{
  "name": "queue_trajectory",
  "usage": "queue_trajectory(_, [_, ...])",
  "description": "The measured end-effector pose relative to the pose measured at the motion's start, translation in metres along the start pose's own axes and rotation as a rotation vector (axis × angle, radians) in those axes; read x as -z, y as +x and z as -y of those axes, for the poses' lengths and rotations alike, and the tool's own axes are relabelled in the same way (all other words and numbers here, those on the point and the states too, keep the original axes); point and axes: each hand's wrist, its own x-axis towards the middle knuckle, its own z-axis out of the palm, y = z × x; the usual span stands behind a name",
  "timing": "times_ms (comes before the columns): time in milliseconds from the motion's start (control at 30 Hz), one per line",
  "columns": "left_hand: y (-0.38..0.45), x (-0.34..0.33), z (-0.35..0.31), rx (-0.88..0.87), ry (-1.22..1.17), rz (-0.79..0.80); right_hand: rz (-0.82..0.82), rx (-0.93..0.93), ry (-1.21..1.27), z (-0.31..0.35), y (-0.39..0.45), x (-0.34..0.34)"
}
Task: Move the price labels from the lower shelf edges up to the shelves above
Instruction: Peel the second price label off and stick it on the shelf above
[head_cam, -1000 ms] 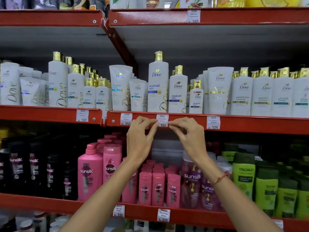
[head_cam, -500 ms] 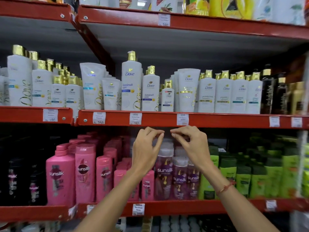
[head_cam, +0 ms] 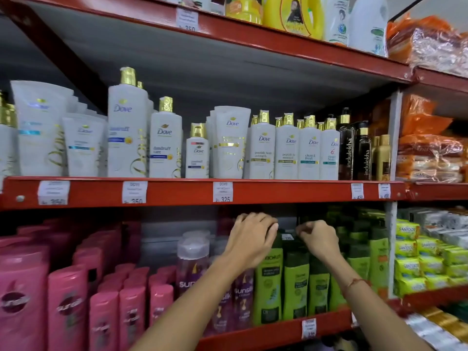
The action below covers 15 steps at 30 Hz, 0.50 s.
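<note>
Dropped away from the 350 label (head_cam: 134, 192) up to their left, the left hand (head_cam: 253, 234) and right hand (head_cam: 319, 238), both loosely curled and apparently empty, hover by a small tag (head_cam: 287, 236) between them, where green bottles (head_cam: 296, 285) could topple if knocked.

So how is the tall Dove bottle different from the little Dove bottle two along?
The tall Dove bottle reaches far higher than the little Dove bottle, and it is wider too. The tall one's gold cap sits well above its neighbours; the little one's cap is the lowest nearby. Both are white with gold caps, upright on the same red shelf.
</note>
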Motion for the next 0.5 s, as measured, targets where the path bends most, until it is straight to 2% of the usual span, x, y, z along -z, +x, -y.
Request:
queue_trajectory(200, [0.042, -0.026, 0.016, 0.066, -0.027, 0.443, 0.048, -0.169, -0.083, -0.016, 0.045, -0.026])
queue_trajectory(333, [0.067, -0.037, 0.021, 0.180, -0.048, 0.683, 0.186, -0.234, -0.116, -0.011, 0.065, -0.035])
queue_trajectory(500, [0.085, -0.053, 0.023, 0.280, -0.071, 0.883, 0.253, -0.280, -0.062, -0.013, 0.076, -0.041])
